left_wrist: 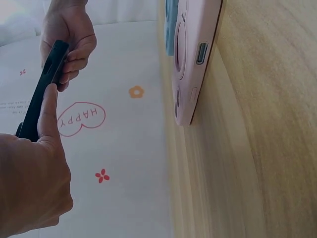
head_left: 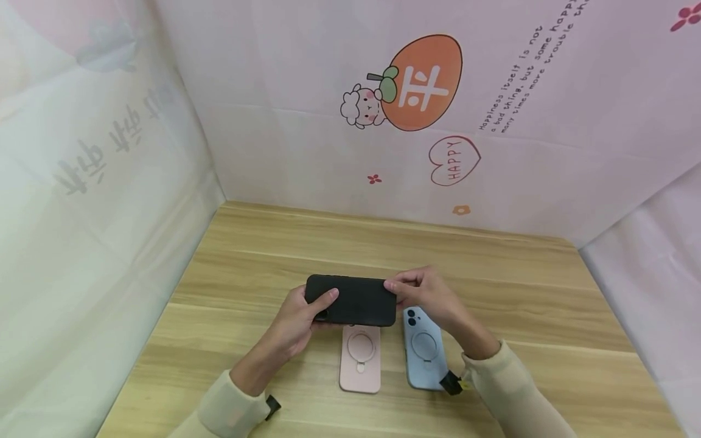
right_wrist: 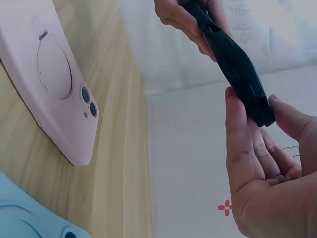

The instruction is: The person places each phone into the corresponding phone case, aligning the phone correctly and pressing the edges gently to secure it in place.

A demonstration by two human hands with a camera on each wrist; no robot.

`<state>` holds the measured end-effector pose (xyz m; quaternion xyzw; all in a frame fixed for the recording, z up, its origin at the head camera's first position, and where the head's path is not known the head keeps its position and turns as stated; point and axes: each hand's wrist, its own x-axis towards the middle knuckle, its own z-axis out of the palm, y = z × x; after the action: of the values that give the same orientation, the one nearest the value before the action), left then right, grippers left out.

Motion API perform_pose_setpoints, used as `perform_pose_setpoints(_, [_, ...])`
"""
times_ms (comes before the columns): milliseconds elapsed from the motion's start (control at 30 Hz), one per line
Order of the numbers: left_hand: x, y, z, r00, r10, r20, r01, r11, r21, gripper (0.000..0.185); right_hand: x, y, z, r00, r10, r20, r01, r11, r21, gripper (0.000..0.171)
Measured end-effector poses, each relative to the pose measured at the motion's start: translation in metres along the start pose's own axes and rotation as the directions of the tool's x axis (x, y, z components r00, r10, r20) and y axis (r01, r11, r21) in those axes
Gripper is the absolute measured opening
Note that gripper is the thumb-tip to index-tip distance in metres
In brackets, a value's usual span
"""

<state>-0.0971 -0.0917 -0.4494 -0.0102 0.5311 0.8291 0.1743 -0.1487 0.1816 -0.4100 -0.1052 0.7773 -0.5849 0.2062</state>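
Note:
A black-cased phone (head_left: 361, 302) is held level above the wooden table, its back and camera corner facing up in the head view. My left hand (head_left: 296, 316) grips its left end, thumb across the back. At the other end my right hand (head_left: 432, 298) pinches the upper right corner between thumb and fingers. Edge on in the right wrist view, the black-cased phone (right_wrist: 233, 64) shows cutouts along its side. Below it lies a pink-cased phone (head_left: 360, 376), partly covered, and to its right a light blue-cased phone (head_left: 424, 372); both have a ring on the back.
The wooden table (head_left: 263, 243) ends at a white printed cloth wall (head_left: 306, 152) at the back. More cloth hangs along the left side (head_left: 137, 213) and the right side. A small black strap piece hangs at each cuff.

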Motion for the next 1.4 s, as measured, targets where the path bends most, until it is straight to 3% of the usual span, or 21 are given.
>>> perform_pose_setpoints(233, [-0.001,0.000,0.000,1.000,0.000,0.006,0.000,1.000,0.006,0.047,-0.001,0.003,0.004,1.000,-0.026,-0.017,0.027,0.998,0.059,0.021])
perform_pose_setpoints(467, [-0.002,0.001,0.002,1.000,-0.001,0.010,0.001,1.000,-0.030,0.047,-0.003,0.003,0.005,0.997,-0.062,-0.037,0.063,0.997,0.040,0.019])
perform_pose_setpoints(867, [-0.006,0.001,0.004,1.000,-0.013,-0.015,0.013,1.000,-0.009,0.049,-0.006,0.003,0.008,0.996,-0.075,-0.056,0.074,0.997,-0.011,0.019])
perform_pose_setpoints(1100, [-0.005,0.000,0.005,0.999,-0.001,-0.033,0.001,1.000,-0.020,0.049,-0.005,0.008,0.013,0.998,-0.012,-0.064,0.020,0.993,0.115,0.020])
perform_pose_setpoints(1400, [-0.002,0.001,0.001,0.995,0.021,-0.099,-0.025,0.999,-0.036,0.048,-0.006,0.017,0.022,1.000,0.007,-0.001,-0.007,0.992,0.124,0.024])
